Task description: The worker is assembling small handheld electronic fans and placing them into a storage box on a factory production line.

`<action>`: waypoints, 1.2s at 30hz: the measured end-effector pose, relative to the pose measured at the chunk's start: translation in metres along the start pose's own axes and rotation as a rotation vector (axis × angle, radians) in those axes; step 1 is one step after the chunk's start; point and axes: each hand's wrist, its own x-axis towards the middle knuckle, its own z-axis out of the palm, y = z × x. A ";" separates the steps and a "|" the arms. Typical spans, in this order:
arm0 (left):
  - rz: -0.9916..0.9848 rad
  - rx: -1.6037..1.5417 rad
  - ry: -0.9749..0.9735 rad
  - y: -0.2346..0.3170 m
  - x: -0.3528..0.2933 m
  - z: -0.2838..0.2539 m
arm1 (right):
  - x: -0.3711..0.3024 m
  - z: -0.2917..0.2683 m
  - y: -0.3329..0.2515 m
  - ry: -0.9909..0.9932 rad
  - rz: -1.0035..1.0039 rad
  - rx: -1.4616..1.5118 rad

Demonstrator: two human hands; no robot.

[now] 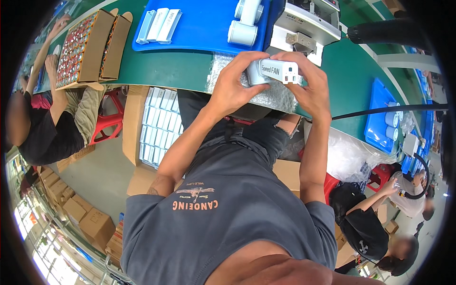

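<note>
Over the near edge of the green worktable I hold a pale blue-white handheld fan (273, 71) between both hands. My left hand (233, 86) has its fingers and thumb around the round fan head. On the other side, my right hand (311, 85) grips the handle, its squared end with small openings turned to the right. Bubble wrap (274, 99) lies on the table edge beneath. Just beyond my hands, a blue tray (199, 42) carries more fans (243, 33) and several long pale handle shells (158, 25).
A metal bench machine (306, 21) stands far right of the tray. An open carton (135, 126) of pale parts sits by my left arm. At left, a box of small cylindrical parts (80, 50) is beside a co-worker (47, 128). Another blue tray (375, 114) lies right; a black cable (389, 110) crosses there.
</note>
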 end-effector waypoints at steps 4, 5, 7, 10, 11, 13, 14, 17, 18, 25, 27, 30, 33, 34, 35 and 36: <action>-0.007 -0.009 -0.009 0.000 0.000 -0.001 | 0.001 -0.002 0.003 -0.030 0.067 0.014; -0.007 -0.010 -0.009 0.001 0.000 -0.001 | 0.001 -0.002 0.004 -0.029 0.097 0.042; -0.019 -0.013 0.005 0.002 0.001 -0.001 | 0.000 0.001 0.005 0.003 0.109 0.050; -0.013 0.010 0.029 0.002 0.001 0.001 | -0.002 0.008 0.008 0.067 0.141 0.068; -0.012 0.010 0.028 0.001 0.001 0.002 | -0.004 0.010 0.010 0.097 0.160 0.078; 0.049 0.049 0.041 -0.001 0.001 0.002 | -0.009 0.014 0.014 0.120 0.150 0.045; 0.052 0.048 0.039 -0.001 0.002 0.001 | -0.011 0.014 0.015 0.142 0.140 0.013; 0.074 0.048 0.002 -0.003 0.002 0.000 | -0.012 0.013 0.012 0.137 0.152 -0.021; 0.076 0.059 0.026 -0.004 0.001 0.001 | -0.012 0.017 0.010 0.138 0.151 -0.020; -0.047 -0.059 0.118 -0.010 0.000 0.007 | -0.021 0.035 -0.020 0.527 -0.088 -0.280; -0.062 -0.051 0.136 -0.009 -0.001 0.007 | -0.023 0.044 -0.033 0.354 0.055 -0.292; -0.009 0.074 0.207 -0.004 -0.003 0.010 | -0.017 0.055 -0.031 0.280 0.174 -0.386; 0.068 0.192 0.305 0.007 -0.007 0.012 | -0.017 0.058 -0.034 0.282 0.142 -0.428; 0.072 0.212 0.312 0.010 -0.007 0.012 | -0.022 0.059 -0.041 0.370 0.155 -0.353; 0.075 0.232 0.320 0.012 -0.007 0.011 | -0.023 0.059 -0.044 0.457 0.168 -0.276; 0.073 0.230 0.318 0.012 -0.007 0.010 | -0.019 0.061 -0.043 0.431 0.112 -0.237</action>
